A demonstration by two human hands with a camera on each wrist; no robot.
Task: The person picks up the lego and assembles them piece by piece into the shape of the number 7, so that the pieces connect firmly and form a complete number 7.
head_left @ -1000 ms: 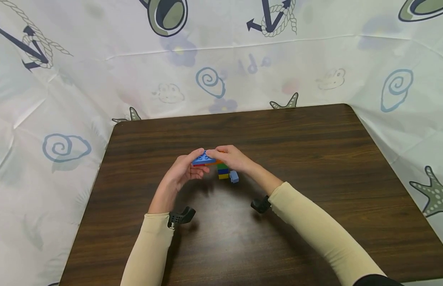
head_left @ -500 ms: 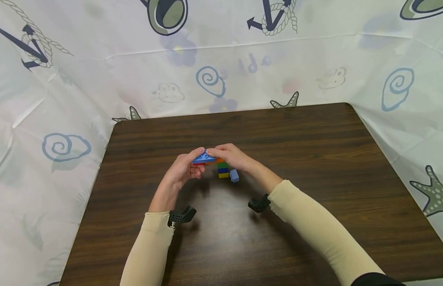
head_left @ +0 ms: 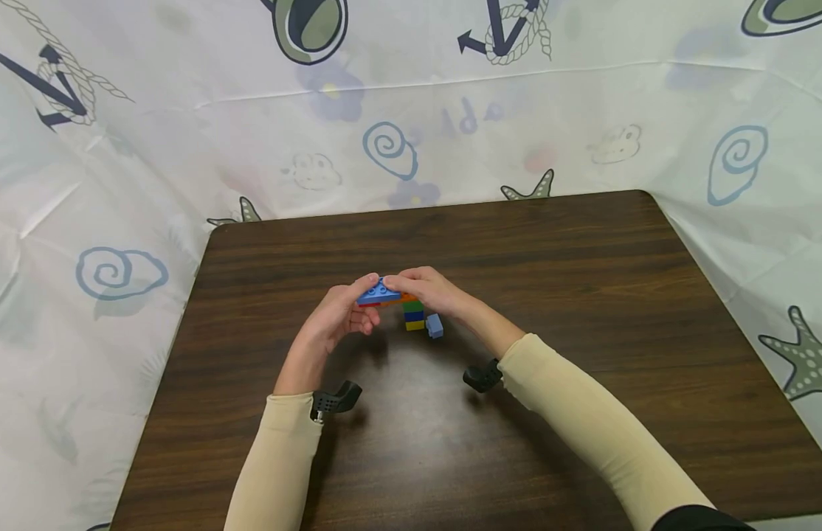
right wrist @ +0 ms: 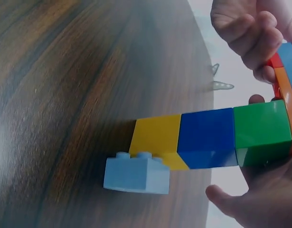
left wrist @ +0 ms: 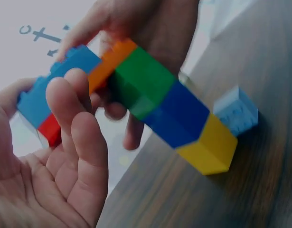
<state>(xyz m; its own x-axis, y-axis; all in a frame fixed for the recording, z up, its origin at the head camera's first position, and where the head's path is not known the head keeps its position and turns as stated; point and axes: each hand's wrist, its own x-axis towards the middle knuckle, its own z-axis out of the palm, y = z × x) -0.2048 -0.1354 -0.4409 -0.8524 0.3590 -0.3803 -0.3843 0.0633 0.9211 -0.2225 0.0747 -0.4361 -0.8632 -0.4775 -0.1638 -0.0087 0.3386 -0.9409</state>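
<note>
A tower of toy building bricks stands on the table: a yellow brick (right wrist: 157,137), a dark blue brick (right wrist: 207,135) and a green brick (right wrist: 262,126). An orange brick (left wrist: 108,66) lies across its top and juts out to the left. On that sits a blue brick (head_left: 381,293), with a red brick (left wrist: 50,130) beneath its left end. My left hand (head_left: 331,317) pinches the blue and red bricks at the overhanging end, thumb on top. My right hand (head_left: 437,292) grips the top from the right, its thumb over the blue brick and fingers behind the tower.
A loose light blue brick (head_left: 434,327) lies on its side just right of the tower's foot. The dark wooden table (head_left: 550,251) reaches back to a printed white curtain (head_left: 451,140). Both wrists wear black camera mounts.
The lower fingers of my left hand have curled in a little beneath the overhanging bricks. Both hands keep their places at the top, and the tower and loose brick have not moved.
</note>
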